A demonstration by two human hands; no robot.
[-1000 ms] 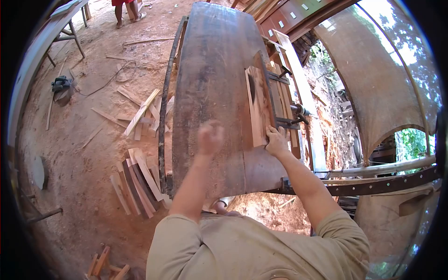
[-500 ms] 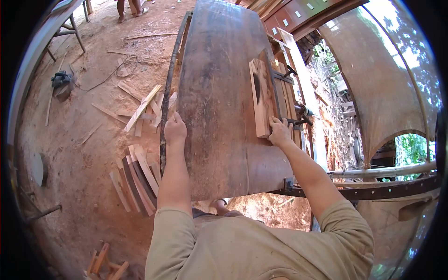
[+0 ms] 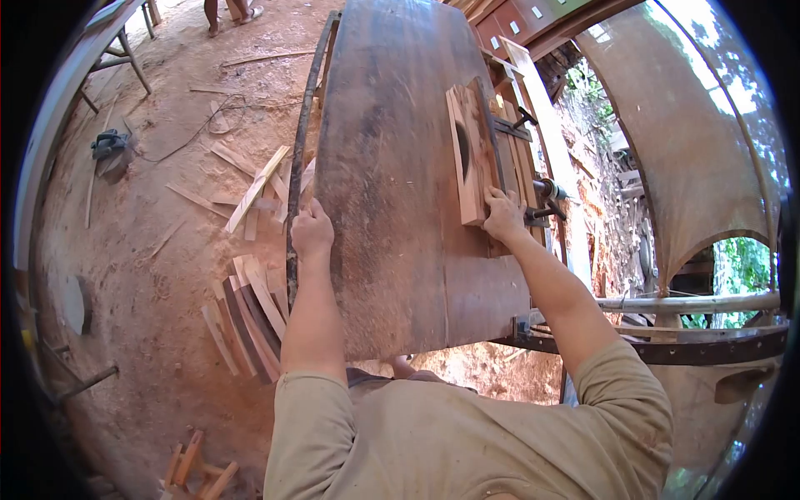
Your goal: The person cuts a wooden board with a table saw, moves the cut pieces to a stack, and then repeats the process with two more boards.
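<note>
My left hand (image 3: 312, 230) is closed at the left edge of the long dark wooden table (image 3: 383, 167), with a pale strip of wood (image 3: 308, 177) showing just above its fingers. My right hand (image 3: 504, 214) rests on the near end of a light wooden block (image 3: 473, 158) with a dark oval opening, its fingers at the block's right side. A dark upright fence (image 3: 487, 133) runs along that side of the block. Black clamps (image 3: 546, 212) sit just right of my right hand.
Cut wood strips (image 3: 246, 317) lie in a pile on the ground left of the table. More offcuts (image 3: 258, 190) lie farther up, and a power tool (image 3: 108, 146) with a cord is at far left. Another person's feet (image 3: 229, 18) show at the top. A curved dark rail (image 3: 667, 348) extends right.
The view has shifted slightly. My right hand and the wooden block appear a little higher and farther right, while my left hand stays closed at the table's edge.
</note>
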